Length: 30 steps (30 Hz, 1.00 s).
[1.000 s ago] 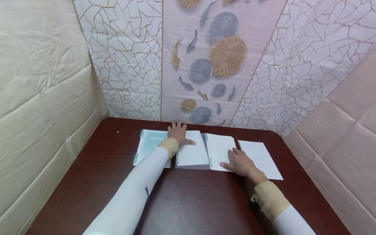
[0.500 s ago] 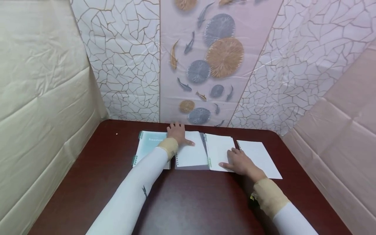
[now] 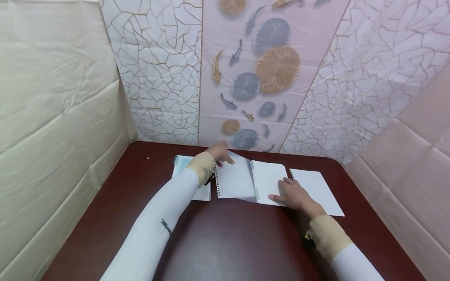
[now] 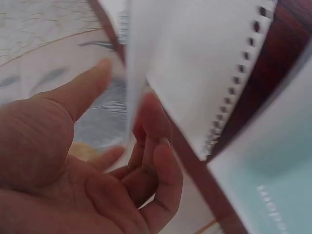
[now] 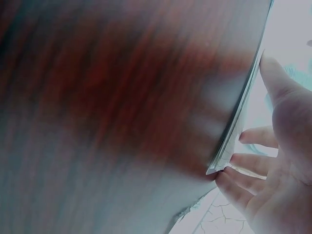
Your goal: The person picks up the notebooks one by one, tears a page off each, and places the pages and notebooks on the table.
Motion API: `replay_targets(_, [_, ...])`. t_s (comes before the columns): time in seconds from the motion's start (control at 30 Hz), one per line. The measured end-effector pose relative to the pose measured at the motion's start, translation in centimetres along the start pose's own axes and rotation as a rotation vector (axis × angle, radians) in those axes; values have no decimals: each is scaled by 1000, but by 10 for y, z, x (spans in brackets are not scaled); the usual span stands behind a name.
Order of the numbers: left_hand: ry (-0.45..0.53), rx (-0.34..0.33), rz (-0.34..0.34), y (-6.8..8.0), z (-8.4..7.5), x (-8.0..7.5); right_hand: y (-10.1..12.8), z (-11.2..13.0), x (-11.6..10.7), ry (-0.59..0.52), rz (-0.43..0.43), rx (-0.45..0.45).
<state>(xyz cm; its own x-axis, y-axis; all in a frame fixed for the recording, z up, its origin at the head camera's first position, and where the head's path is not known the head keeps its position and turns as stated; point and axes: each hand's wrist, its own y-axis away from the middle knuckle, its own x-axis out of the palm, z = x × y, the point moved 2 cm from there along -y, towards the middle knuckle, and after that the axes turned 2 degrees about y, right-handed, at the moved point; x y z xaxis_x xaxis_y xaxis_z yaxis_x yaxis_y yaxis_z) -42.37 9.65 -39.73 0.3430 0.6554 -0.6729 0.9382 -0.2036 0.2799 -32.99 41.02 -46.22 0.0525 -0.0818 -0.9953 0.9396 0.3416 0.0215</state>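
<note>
In the left wrist view, my left hand [image 4: 112,180] has its fingers curled at the edge of a raised white sheet [image 4: 139,53], which stands between thumb and fingers. The thumb is extended apart from it. In the head view this hand [image 3: 220,151] is at the top of white hole-punched pages [image 3: 233,177]. My right hand [image 3: 291,194] rests over the lower right of a white page block [image 3: 268,179] with green rings, fingers loosely extended. In the right wrist view, the right fingertips [image 5: 239,158] lie along the block's edge.
Partly under the left forearm lies a ring notebook [image 3: 181,162] with a teal cover. More white punched paper [image 3: 316,189] lies to the right. Everything rests on a dark red-brown table [image 3: 225,238], with patterned cloth [image 3: 274,78] hanging behind.
My left hand, earlier flat with fingers spread over the pages, has turned and curled its fingers, and a sheet has come up. The right hand stays on its page block.
</note>
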Motion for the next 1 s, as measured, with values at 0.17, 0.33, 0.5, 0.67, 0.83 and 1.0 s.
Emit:
replay_targets(0.17, [140, 47, 66, 12, -17, 1, 2, -3, 4, 3, 10, 17])
replay_targets(0.33, [115, 153, 134, 28, -33, 11, 2, -6, 7, 14, -2, 24])
replay_targets(0.5, [78, 277, 160, 43, -49, 28, 1, -6, 9, 17, -11, 20])
replay_targets(0.67, [-41, 369, 151, 58, -60, 38, -1, -6, 8, 36, -34, 26])
replay_targets(0.83, [6, 365, 176, 70, -63, 46, -6, -6, 4, 35, -58, 26])
replay_targets(1.0, [-13, 371, 182, 76, -64, 58, -11, -7, 3, 33, -43, 39])
